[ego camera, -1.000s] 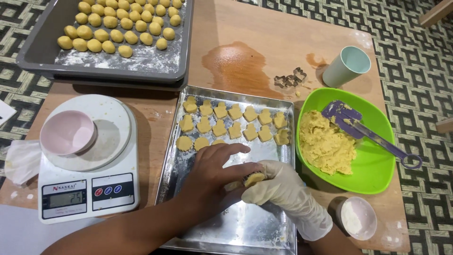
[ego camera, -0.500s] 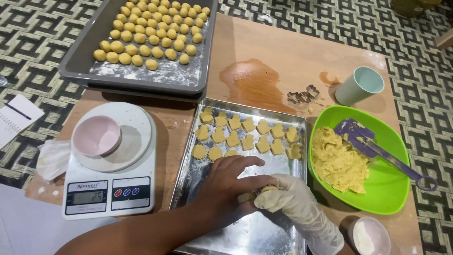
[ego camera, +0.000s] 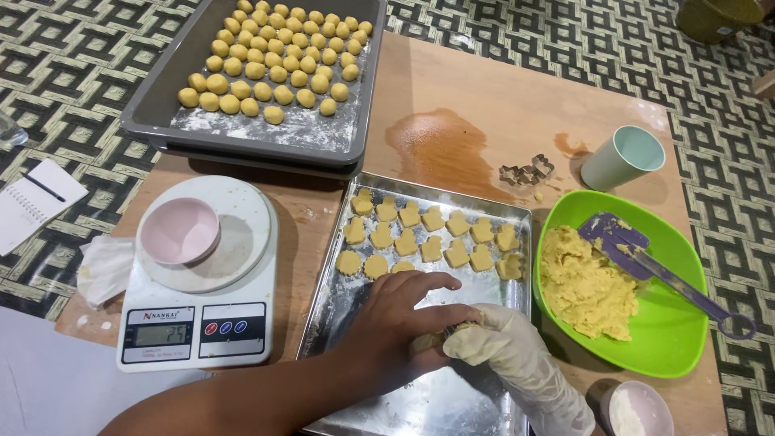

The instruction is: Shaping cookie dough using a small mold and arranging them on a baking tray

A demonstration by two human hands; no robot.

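The left hand [ego camera: 400, 319] is bare and rests palm down on the metal baking tray [ego camera: 379, 404], fingers spread and extended toward 3 o'clock. The right hand [ego camera: 496, 343] wears a pale glove and is curled against the left fingertips. A small piece of dough [ego camera: 425, 342] shows between the two hands; whether either hand actually grips it cannot be determined, since the fingers cover it.

At 12 o'clock from the hands, cut dough shapes [ego camera: 428, 234] lie in rows at the far end of the tray. At 3 o'clock stands a green bowl [ego camera: 670, 339] holding yellow dough [ego camera: 585, 287] and a purple spatula [ego camera: 654, 270]. At 9 o'clock is a white kitchen scale [ego camera: 202, 323] carrying a pink bowl [ego camera: 179, 232]. At 11 o'clock, well apart, a grey tray [ego camera: 153, 121] holds dough balls [ego camera: 274, 56]. A metal cookie cutter [ego camera: 525, 172] and pale cup [ego camera: 623, 157] sit at 1 o'clock.
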